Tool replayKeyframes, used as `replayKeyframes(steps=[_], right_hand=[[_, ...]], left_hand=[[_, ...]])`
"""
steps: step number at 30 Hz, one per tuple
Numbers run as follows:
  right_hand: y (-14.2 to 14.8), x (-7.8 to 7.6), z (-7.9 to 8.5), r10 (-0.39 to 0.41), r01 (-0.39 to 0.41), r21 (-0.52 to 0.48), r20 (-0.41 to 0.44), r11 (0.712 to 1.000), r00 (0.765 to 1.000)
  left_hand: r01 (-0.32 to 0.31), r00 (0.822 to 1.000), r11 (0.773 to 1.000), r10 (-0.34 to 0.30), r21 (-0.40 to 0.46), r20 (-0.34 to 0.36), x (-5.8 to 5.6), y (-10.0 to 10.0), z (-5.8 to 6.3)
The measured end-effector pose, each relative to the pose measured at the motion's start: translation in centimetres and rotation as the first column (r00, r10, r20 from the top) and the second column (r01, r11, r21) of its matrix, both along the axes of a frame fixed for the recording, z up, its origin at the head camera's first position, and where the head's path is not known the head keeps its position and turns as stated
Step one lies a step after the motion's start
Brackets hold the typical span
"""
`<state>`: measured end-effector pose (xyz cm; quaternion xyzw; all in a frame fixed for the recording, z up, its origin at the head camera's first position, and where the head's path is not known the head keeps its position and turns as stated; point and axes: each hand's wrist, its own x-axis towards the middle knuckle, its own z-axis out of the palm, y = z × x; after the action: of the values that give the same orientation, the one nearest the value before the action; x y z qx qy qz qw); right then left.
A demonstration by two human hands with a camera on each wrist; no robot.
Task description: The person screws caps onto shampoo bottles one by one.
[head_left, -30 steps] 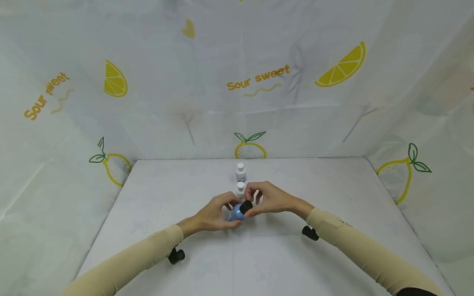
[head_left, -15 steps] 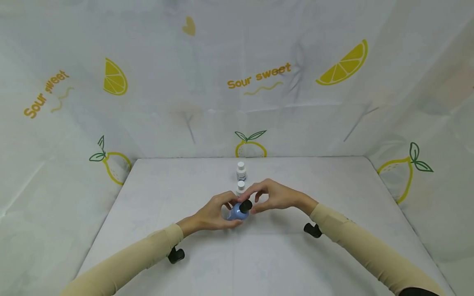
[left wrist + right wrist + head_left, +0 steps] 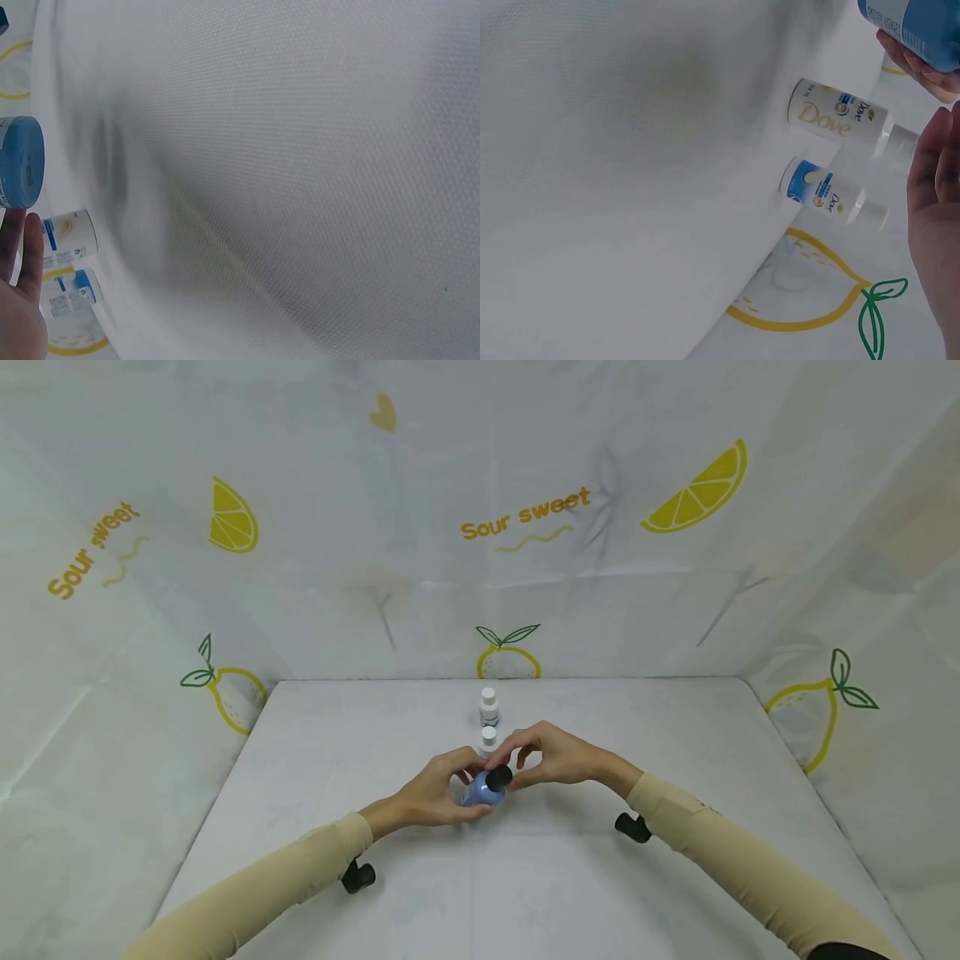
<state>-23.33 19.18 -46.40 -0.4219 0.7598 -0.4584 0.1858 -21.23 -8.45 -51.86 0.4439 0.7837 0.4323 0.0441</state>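
My left hand [image 3: 431, 791] holds a blue bottle [image 3: 480, 792] around its body, above the table and tilted so its black cap [image 3: 498, 777] points up and to the right. The right hand [image 3: 557, 755] pinches that cap between thumb and index finger, the other fingers bent. In the left wrist view the bottle's round base [image 3: 30, 161] shows at the left edge. Part of the bottle's label side [image 3: 911, 30] appears at the upper right of the right wrist view, with the cap out of frame.
Two white Dove bottles stand behind the hands, a nearer one [image 3: 488, 740] and a farther one [image 3: 489, 707]. A white cloth covers the table [image 3: 360, 718]. Lemon-printed sheeting [image 3: 337, 568] rises at the back and sides.
My right hand has shifted its fingers around the cap, loosening and then pinching it again with the index finger at the far side. The left hand and the bottle stay nearly still.
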Motion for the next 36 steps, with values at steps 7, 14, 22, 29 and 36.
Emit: replayKeyframes(steps=[7,14,22,29,36], right_hand=[[-0.09,0.20,0.13,-0.020,0.020,-0.001,0.009,1.000,1.000],[-0.21,0.30,0.22,-0.046,0.046,0.016,0.008,0.999,0.999],[-0.49,0.54,0.21,-0.084,0.085,0.039,-0.019,0.996,0.996],[-0.56,0.46,0.08,-0.103,0.104,0.037,-0.031,0.994,0.994],[-0.79,0.56,0.07,-0.125,0.126,0.043,-0.026,0.991,0.992]], left_hand=[[-0.009,1.000,1.000,0.009,0.001,-0.011,0.02,0.01,-0.17],[-0.020,1.000,1.000,0.020,-0.016,0.014,0.03,0.06,-0.07],[-0.031,0.999,0.999,0.031,-0.021,0.009,0.12,0.09,-0.10],[-0.031,0.999,0.999,0.031,-0.016,0.010,0.16,0.08,-0.01],[-0.027,1.000,0.999,0.028,-0.018,0.012,0.04,0.05,0.07]])
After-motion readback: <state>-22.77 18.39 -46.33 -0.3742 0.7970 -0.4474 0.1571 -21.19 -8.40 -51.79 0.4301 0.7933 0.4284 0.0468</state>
